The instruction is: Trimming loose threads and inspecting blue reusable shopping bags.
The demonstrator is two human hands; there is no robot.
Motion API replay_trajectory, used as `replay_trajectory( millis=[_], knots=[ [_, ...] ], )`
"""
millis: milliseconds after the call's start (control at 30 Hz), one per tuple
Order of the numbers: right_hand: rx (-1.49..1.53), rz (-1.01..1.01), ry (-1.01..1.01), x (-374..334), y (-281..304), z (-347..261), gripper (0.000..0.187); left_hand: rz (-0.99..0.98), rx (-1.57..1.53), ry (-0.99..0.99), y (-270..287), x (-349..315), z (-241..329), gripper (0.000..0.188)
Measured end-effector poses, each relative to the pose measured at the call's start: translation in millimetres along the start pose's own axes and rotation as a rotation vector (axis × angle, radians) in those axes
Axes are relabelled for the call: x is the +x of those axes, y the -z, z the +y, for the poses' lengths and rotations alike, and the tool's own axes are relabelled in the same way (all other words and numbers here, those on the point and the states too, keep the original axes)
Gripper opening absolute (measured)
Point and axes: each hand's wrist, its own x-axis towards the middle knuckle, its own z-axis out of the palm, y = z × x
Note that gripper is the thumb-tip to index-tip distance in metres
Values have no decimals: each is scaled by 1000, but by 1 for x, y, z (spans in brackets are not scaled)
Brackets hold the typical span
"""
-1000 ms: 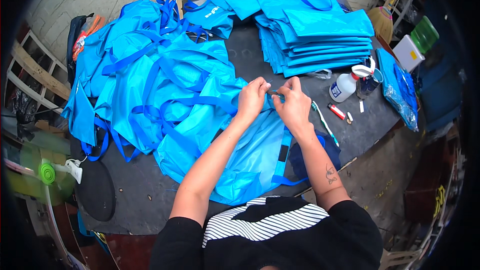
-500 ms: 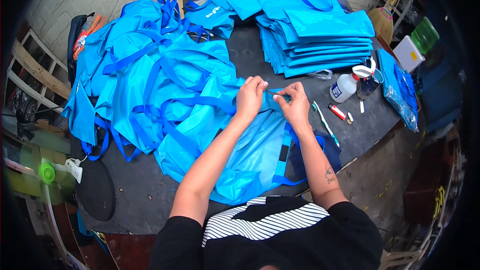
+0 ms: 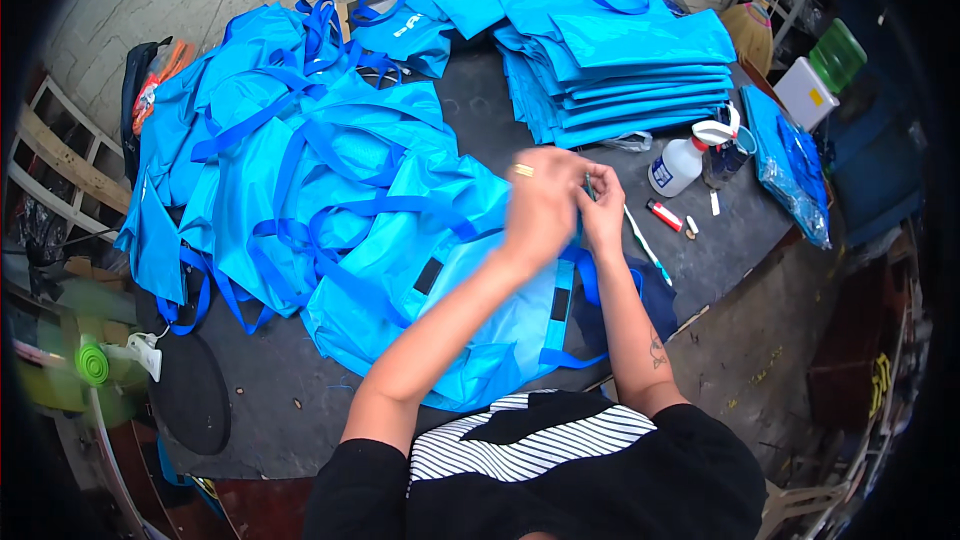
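My left hand (image 3: 540, 202), smeared by motion, is raised over the near blue bag, its fingertips meeting those of my right hand. On my right hand (image 3: 603, 208) the fingers are pinched together, and a thin dark thing between the hands is too small to name. Below them a light-blue tote bag (image 3: 490, 285) lies with its pale inner side up and two black patches along its edges. Right of my right hand are a white and green toothbrush (image 3: 650, 249) and a red lighter (image 3: 664, 215).
Loose blue bags with darker blue straps (image 3: 260, 165) heap at the left. Folded blue bags (image 3: 640, 70) stand stacked at the back. A spray bottle (image 3: 675, 169) and a plastic-wrapped blue packet (image 3: 787, 168) are at the right, a small fan (image 3: 92, 364) at the left edge.
My left hand has shifted right and come against my right hand. The bag's second black patch, earlier covered, now shows. The whole view has shifted slightly.
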Motion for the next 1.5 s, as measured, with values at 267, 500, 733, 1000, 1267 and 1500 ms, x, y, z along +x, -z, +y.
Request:
replay_trajectory(
  millis=[267, 500, 733, 1000, 1267, 1500],
  knots=[
    [-153, 69, 11, -1, -2, -2, 32, -272, -438, 823, 16, 8, -66, 23],
    [-760, 20, 273, -24, -14, -74, 23, -601, -864, 880, 13, -11, -84, 25],
    [-933, -63, 286, -50, 0, -81, 21, -469, -712, 822, 8, -13, -65, 13],
    [-953, -9, 349, -50, -1, -75, 19, -445, -653, 703, 1, -14, -70, 14],
    [-958, 9, 396, -48, 3, -76, 16, -446, -580, 690, -1, -13, -65, 12],
    [-903, 4, 292, -50, 7, -79, 16, -443, -561, 666, -1, -15, -63, 13]
  ],
)
